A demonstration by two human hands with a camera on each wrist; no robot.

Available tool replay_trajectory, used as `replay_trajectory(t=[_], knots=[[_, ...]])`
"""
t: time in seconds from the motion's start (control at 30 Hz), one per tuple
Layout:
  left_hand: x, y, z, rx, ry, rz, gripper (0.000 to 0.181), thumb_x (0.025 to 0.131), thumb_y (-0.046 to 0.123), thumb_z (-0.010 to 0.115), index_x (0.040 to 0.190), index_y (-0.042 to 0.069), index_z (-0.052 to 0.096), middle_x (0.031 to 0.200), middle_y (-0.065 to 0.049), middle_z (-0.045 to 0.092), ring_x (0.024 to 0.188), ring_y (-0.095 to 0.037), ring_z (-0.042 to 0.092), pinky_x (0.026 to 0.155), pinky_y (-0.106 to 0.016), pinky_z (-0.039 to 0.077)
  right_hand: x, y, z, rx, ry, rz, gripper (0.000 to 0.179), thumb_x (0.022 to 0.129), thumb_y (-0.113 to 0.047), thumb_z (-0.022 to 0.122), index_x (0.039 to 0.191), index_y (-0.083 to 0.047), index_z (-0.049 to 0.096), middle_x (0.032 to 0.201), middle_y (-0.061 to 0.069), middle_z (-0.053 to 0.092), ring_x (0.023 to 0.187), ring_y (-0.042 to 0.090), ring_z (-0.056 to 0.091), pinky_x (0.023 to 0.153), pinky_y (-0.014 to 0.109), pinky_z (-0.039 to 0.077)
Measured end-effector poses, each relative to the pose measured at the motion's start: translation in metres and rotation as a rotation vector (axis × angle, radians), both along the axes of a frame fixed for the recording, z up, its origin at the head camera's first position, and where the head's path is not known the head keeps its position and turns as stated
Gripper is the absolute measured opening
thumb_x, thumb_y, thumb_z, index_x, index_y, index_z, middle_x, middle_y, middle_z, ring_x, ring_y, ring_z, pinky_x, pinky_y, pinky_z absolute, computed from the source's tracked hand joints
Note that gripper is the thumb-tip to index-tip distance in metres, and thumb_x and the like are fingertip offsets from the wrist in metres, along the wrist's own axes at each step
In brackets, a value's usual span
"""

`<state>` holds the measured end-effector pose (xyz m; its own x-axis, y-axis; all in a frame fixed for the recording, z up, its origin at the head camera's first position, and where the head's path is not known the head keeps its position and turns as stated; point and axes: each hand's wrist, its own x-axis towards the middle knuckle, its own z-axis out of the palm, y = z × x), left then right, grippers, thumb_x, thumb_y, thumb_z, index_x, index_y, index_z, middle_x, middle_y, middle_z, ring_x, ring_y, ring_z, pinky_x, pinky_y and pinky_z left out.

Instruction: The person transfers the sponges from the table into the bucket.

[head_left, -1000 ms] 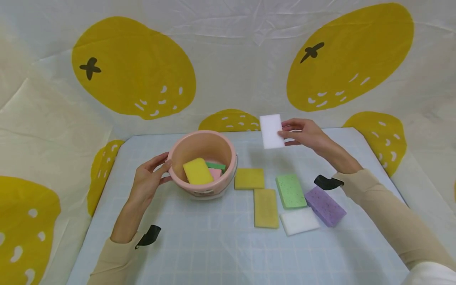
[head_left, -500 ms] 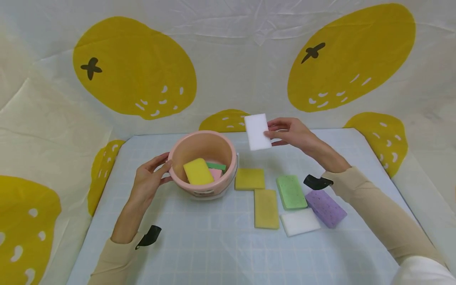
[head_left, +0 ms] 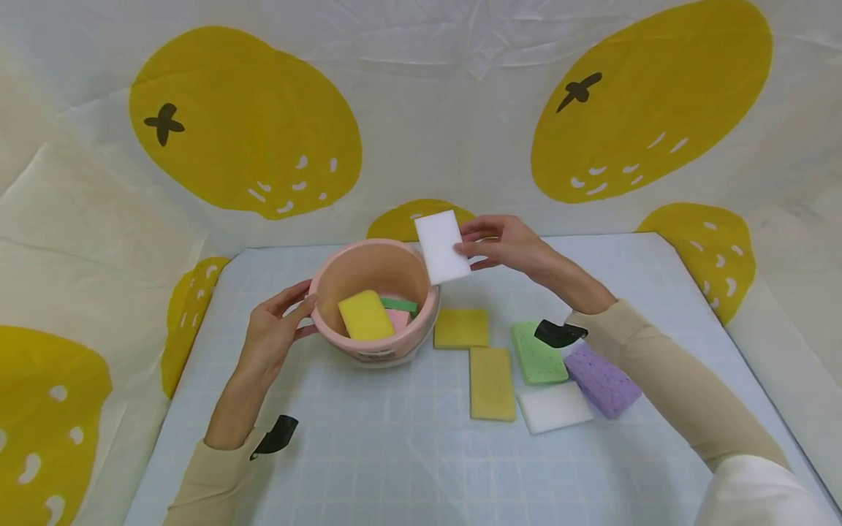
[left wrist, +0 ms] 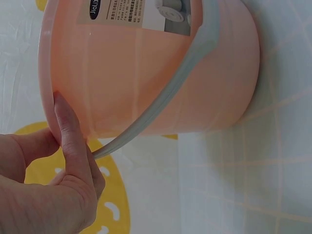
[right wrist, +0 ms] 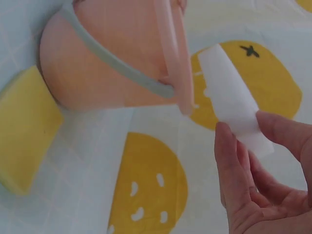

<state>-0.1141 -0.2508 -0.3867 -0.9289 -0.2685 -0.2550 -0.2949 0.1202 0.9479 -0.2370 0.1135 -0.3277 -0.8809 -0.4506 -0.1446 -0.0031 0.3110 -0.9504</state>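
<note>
A pink bucket (head_left: 368,351) stands on the table, its pale handle (left wrist: 161,102) hanging down along the side. My left hand (head_left: 275,329) pinches the bucket's left rim between thumb and fingers. Inside the bucket lie a yellow sponge (head_left: 365,316), a green one (head_left: 400,305) and a pink one (head_left: 397,318). With thumb and fingertips my right hand (head_left: 503,241) holds a white sponge (head_left: 442,247) by its right edge. In the head view this sponge overlaps the bucket's right rim; in the right wrist view it is apart from the rim, above the opening's level.
Right of the bucket lie two yellow sponges, one across (head_left: 461,329) and one lengthwise (head_left: 492,383). Beyond them are a green sponge (head_left: 539,354), a purple sponge (head_left: 602,380) and another white sponge (head_left: 555,409). A fruit-printed cloth (head_left: 447,109) rises behind the blue checked table (head_left: 368,453).
My right hand has moved left with the white sponge, from above the table's far right part to the bucket's right rim. The left hand and bucket have stayed in place.
</note>
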Motion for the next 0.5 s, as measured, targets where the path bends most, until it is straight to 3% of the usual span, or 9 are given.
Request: replay_trajectory(t=[0.5], knots=[[-0.001, 0.000, 0.000, 0.021, -0.004, 0.013, 0.055, 0.100, 0.029, 0.069, 0.150, 0.014, 0.054, 0.149, -0.007, 0.050, 0.103, -0.014, 0.063, 0.081, -0.026, 0.061, 0.006, -0.041, 0.001, 0.023, 0.022, 0.095, 0.042, 0.091, -0.017, 0.080, 0.126, 0.000, 0.065, 0.112, 0.016, 0.066, 0.099, 0.030, 0.069, 0.080, 0.041, 0.064]])
